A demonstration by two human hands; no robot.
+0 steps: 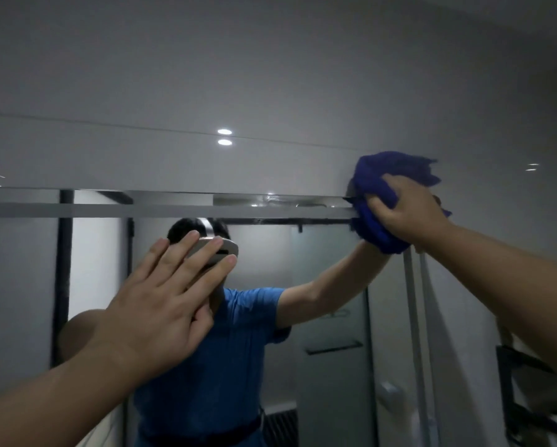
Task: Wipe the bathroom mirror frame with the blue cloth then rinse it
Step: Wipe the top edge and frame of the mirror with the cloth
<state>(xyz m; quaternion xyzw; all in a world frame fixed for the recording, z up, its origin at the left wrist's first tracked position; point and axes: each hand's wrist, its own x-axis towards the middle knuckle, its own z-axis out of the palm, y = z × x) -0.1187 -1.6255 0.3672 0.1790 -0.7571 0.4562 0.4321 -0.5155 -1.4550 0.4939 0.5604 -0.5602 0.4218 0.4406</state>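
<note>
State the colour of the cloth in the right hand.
The cloth is deep blue, clearest in the head view.

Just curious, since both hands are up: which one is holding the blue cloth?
The right hand grips the blue cloth; the left hand is flat and empty.

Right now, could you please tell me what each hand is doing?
Left hand: open, fingers straight, holding nothing.
Right hand: grips the blue cloth at the top edge of the mirror.

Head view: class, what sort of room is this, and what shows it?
Probably a bathroom: a wall mirror reflects what looks like a frosted glass shower door, glossy wall tiles sit above it, and the right hand grips a blue cloth at its top edge.
</note>
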